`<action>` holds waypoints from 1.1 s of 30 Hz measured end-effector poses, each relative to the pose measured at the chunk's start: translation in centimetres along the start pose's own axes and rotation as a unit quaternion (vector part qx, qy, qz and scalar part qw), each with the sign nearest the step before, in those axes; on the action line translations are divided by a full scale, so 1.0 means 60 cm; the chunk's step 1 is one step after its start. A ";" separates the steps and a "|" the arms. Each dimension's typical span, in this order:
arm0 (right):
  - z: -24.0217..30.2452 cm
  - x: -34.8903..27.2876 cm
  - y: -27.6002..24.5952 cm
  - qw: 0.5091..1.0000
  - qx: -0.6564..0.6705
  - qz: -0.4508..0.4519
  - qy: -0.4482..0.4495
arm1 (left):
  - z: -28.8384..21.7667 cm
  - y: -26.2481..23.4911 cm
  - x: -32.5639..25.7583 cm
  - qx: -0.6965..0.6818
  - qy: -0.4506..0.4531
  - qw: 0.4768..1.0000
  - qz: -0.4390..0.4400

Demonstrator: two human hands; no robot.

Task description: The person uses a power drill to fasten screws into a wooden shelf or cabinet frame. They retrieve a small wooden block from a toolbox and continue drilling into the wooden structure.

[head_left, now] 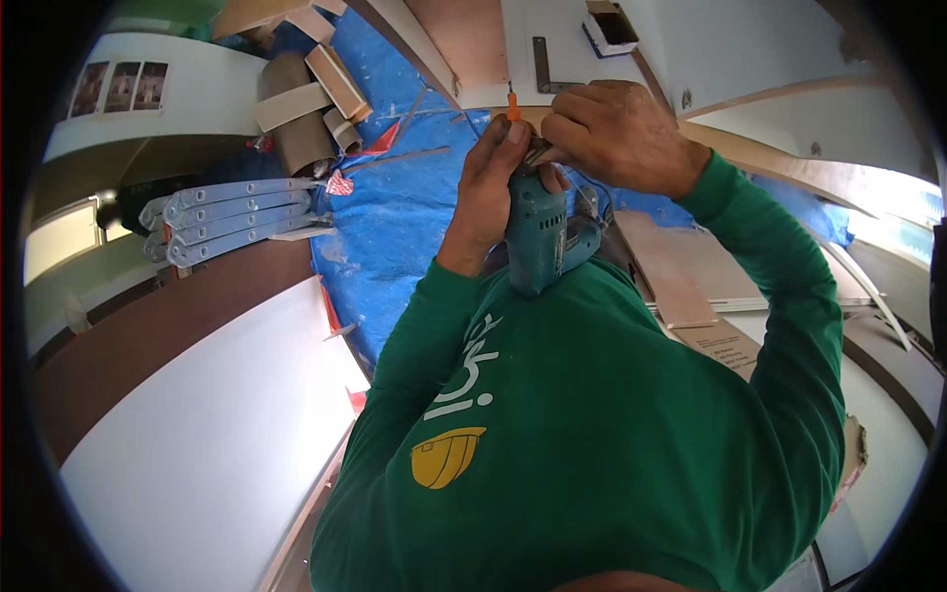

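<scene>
A teal corded power drill (534,242) rests against my green shirt with its front end pointing away from me. My left hand (485,192) is wrapped round its chuck end, the thumb stretched along it. From there a thin bit with an orange collar (513,107) sticks up past the fingertips. My right hand (621,133) is closed beside the chuck, fingers curled in a pinch. A bit of metal shows between the two hands, but what the right fingers hold is hidden.
On the white surface ahead lie a dark L-shaped square (543,67) and a small open box (612,28). A folded aluminium ladder (242,217) is at left, near cardboard rolls (294,118). Blue sheeting (380,217) covers the floor. Boards (666,261) are stacked at right.
</scene>
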State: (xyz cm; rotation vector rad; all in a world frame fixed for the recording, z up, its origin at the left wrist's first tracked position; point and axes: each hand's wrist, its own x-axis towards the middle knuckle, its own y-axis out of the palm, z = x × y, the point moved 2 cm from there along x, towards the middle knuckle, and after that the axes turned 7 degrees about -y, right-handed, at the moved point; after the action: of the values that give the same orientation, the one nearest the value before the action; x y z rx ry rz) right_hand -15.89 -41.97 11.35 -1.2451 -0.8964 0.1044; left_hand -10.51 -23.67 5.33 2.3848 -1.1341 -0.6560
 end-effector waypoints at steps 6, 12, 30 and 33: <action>0.019 -0.035 0.061 0.994 0.023 -0.051 0.089 | 0.021 -0.013 -0.002 0.004 -0.022 0.999 -0.033; 0.070 -0.057 0.119 0.964 0.025 -0.072 0.256 | 0.036 -0.037 -0.001 0.051 -0.085 0.993 -0.069; -0.003 -0.212 0.075 0.783 0.416 -0.096 0.453 | 0.174 -0.175 0.071 -0.161 -0.240 0.949 -0.127; 0.055 -0.293 0.108 0.788 0.377 -0.007 0.487 | 0.209 -0.213 0.060 -0.196 -0.257 0.918 -0.228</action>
State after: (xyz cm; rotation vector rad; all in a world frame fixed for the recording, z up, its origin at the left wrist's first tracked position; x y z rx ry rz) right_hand -27.19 -46.30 -3.32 -0.3880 0.0905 -0.1794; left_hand -8.03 -21.19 -12.56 2.1761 -0.5198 -1.5767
